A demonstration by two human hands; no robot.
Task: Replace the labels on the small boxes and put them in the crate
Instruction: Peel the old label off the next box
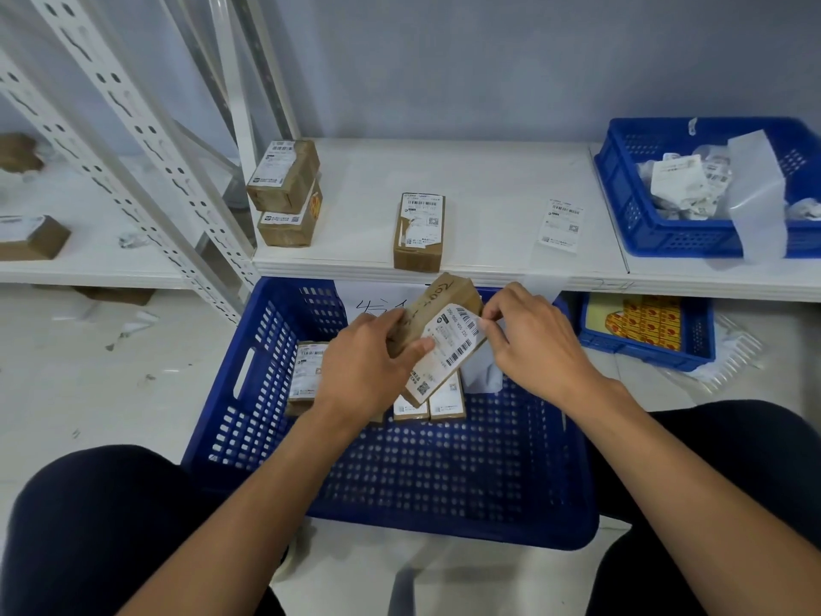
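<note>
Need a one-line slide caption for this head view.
Left hand holds a small box over the blue crate while the right hand pinches the corner of its label.

I see a plain pale blue-grey painted wall (488,60) at twelve o'clock, a low flat white shelf board (488,180) beneath it, slanting white perforated metal rack uprights (124,113) at ten o'clock, pale glossy floor (89,393) at nine o'clock, soft even light on my feed
</note>
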